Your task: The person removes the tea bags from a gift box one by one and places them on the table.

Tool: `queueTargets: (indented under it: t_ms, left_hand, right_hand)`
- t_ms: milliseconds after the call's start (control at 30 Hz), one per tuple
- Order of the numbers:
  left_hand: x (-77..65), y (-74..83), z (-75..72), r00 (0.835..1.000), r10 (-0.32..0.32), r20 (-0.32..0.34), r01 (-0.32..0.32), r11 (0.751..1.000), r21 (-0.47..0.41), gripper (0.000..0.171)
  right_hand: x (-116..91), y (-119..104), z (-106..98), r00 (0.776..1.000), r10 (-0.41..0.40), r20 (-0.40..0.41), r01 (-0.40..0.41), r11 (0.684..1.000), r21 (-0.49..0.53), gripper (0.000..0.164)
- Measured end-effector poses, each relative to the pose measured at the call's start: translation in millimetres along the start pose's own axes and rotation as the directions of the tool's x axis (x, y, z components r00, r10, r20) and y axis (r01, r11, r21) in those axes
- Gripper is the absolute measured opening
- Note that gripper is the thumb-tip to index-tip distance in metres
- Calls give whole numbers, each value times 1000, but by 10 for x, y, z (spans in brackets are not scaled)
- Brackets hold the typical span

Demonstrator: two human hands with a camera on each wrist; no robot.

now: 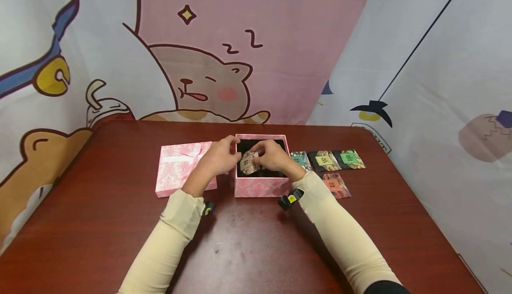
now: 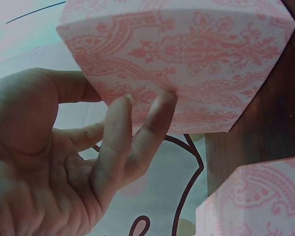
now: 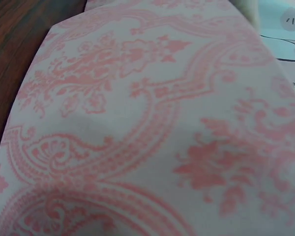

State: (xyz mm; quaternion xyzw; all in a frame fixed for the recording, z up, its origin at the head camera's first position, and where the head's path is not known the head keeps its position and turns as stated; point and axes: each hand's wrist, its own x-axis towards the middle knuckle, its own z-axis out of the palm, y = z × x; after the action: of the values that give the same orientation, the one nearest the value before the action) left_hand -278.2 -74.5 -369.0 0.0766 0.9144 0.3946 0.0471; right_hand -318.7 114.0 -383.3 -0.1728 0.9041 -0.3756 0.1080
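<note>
A pink patterned gift box (image 1: pixel 262 187) with a dark interior stands uncovered on the table. My right hand (image 1: pixel 274 156) reaches into it and pinches the right edge of a small flat packet (image 1: pixel 248 163) with a brown label, which is tilted inside. At the box's left wall is my left hand (image 1: pixel 222 156), its thumb by the rim. In the left wrist view the left hand's loosely extended fingers (image 2: pixel 118 137) have their tips at the patterned box wall (image 2: pixel 187 64). Only the box's outer wall (image 3: pixel 137 113) fills the right wrist view; the right hand is hidden there.
Left of the box lies its pink lid (image 1: pixel 176 167) with a ribbon bow. To the right are several flat packets, with teal (image 1: pixel 299 159), yellow (image 1: pixel 326 160), green (image 1: pixel 350 158) and orange-red (image 1: pixel 336 185) labels. A printed curtain (image 1: pixel 304 54) hangs behind the brown table (image 1: pixel 236 249).
</note>
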Motion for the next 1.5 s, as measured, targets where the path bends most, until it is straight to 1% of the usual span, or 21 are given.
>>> queueTargets:
  t_ms: [100, 233, 367, 500, 567, 700, 767, 867, 967, 1033, 1100, 1167, 1267, 1400, 1500]
  left_hand:
    - [-4, 0, 8, 1000, -6, 3, 6, 1000, -18, 44]
    - [-2, -1, 21, 1000, 8, 0, -8, 1000, -24, 43]
    - [5, -11, 24, 1000, 29, -8, -29, 999, -22, 42]
    - [7, -28, 10, 1000, 29, -7, -29, 999, -24, 43]
    - [9, -25, 2, 1000, 26, -6, -26, 999, -21, 43]
    - [6, -13, -12, 1000, 23, -3, -23, 1000, -21, 44]
    - [0, -4, -16, 1000, 19, 2, -19, 1000, -25, 44]
    - [-9, 7, -15, 1000, 15, 11, -15, 999, -29, 44]
    - [-15, 7, -7, 1000, 10, 14, -9, 999, -34, 44]
    - [-14, -3, 1, 1000, 9, 14, -8, 999, -40, 45]
    - [-13, -19, 8, 1000, 4, 15, -4, 999, -43, 45]
    - [-10, -27, 12, 1000, 1, 17, 0, 999, -41, 46]
    - [-8, -30, 15, 1000, -7, 22, 7, 999, -35, 46]
    - [-7, -21, 16, 1000, 0, 17, 0, 1000, -28, 45]
    - [-10, -10, 13, 1000, 11, 10, -11, 1000, -21, 44]
  right_hand:
    - [-54, -8, -55, 1000, -13, -1, 13, 996, 90, 32]
    - [-195, -31, -229, 999, -45, -9, 46, 987, 155, 34]
    - [-404, -27, -485, 998, -50, -29, 54, 982, 183, 35]
    - [-625, 85, -782, 998, -21, -65, 32, 985, 168, 35]
    - [-734, 196, -941, 996, -4, -88, 18, 988, 156, 36]
    - [-966, 452, -1230, 989, 66, -134, -44, 986, 162, 38]
    - [-1088, 593, -1355, 981, 106, -160, -80, 984, 162, 40]
    - [-1260, 819, -1517, 972, 150, -179, -117, 976, 186, 44]
    - [-1412, 1066, -1633, 967, 177, -182, -133, 964, 231, 46]
    - [-1494, 1219, -1678, 964, 193, -182, -143, 955, 258, 45]
    - [-1559, 1376, -1708, 960, 209, -188, -151, 947, 283, 40]
    - [-1613, 1515, -1729, 951, 237, -198, -174, 941, 290, 37]
    - [-1685, 1712, -1752, 934, 295, -203, -238, 935, 264, 41]
    - [-1761, 1936, -1744, 916, 350, -194, -314, 929, 196, 51]
    - [-1784, 2080, -1725, 907, 370, -200, -335, 923, 187, 52]
